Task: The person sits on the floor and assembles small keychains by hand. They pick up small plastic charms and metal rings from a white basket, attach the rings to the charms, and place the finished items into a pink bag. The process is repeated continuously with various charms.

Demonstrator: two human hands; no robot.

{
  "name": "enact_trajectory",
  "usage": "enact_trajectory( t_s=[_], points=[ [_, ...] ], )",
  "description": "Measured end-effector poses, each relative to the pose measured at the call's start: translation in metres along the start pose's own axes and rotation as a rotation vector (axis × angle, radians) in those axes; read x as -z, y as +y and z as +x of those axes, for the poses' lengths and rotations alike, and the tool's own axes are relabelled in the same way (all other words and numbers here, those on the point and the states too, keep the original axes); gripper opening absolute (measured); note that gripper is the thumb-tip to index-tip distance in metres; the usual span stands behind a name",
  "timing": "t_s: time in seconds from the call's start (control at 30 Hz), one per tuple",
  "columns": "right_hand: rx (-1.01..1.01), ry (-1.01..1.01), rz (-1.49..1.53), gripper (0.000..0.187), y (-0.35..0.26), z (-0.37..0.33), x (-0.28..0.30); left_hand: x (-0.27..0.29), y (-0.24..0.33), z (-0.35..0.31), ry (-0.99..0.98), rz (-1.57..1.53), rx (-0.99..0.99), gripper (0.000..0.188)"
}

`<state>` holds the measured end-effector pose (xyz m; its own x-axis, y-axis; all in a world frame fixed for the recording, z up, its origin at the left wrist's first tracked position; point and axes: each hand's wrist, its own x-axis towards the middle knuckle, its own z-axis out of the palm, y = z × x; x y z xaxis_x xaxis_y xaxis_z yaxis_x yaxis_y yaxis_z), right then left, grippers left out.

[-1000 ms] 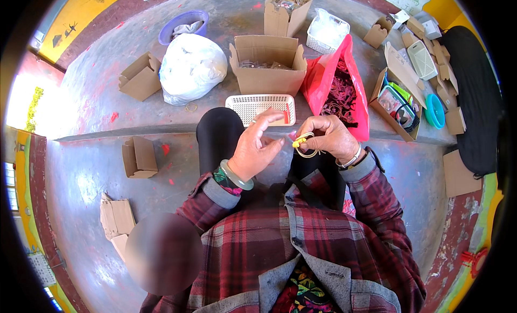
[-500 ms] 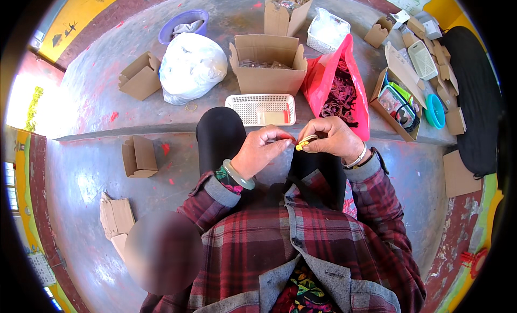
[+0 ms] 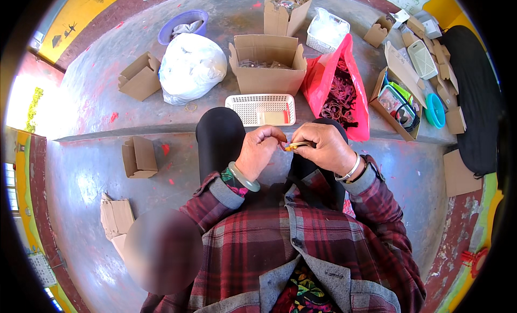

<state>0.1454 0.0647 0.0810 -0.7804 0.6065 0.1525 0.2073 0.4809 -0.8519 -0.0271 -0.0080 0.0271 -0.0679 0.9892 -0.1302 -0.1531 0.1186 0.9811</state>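
Note:
Above my lap, my left hand (image 3: 260, 152) and my right hand (image 3: 326, 148) are brought close together. Between the right thumb and fingers is a thin looped band with a small yellow piece (image 3: 291, 147) at its end, pointing toward the left hand. The left fingers are pinched at a tiny reddish bit by the yellow piece; it is too small to name. Just beyond the hands, on the raised ledge, lies a white perforated basket (image 3: 242, 112) with a pale flat piece and a red strip inside. An open pink bag (image 3: 318, 81) of dark pink bands stands to its right.
An open cardboard box (image 3: 269, 80) sits behind the basket, with a stuffed white plastic bag (image 3: 193, 68) to its left. At right are a box of mixed items (image 3: 379, 100) and a turquoise basket (image 3: 435, 111). The step edge (image 3: 124, 134) crosses ahead of my knees.
Both hands have shifted slightly left and a little lower. My right hand has turned, so the yellow piece now points toward the left fingers and less of the loop shows.

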Motion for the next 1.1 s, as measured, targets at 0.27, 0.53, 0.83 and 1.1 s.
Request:
enact_trajectory(
  t_s=[0.27,0.53,0.83,1.1],
  points=[
    [0.106,0.179,-0.232,0.011,-0.022,-0.002,-0.007,-0.004,-0.008,0.004,0.145,-0.004,0.066,0.022],
    [0.100,0.259,-0.565,0.007,-0.010,0.000,-0.015,-0.015,0.000,-0.001,0.148,0.153,-0.031,0.022],
    [0.138,0.179,-0.594,0.005,-0.009,0.002,-0.009,-0.015,0.001,-0.003,0.022,0.177,-0.017,0.024],
    [0.126,0.116,-0.534,0.005,0.000,0.002,-0.003,-0.016,0.016,-0.007,-0.094,-0.028,0.171,0.031]
  ],
)
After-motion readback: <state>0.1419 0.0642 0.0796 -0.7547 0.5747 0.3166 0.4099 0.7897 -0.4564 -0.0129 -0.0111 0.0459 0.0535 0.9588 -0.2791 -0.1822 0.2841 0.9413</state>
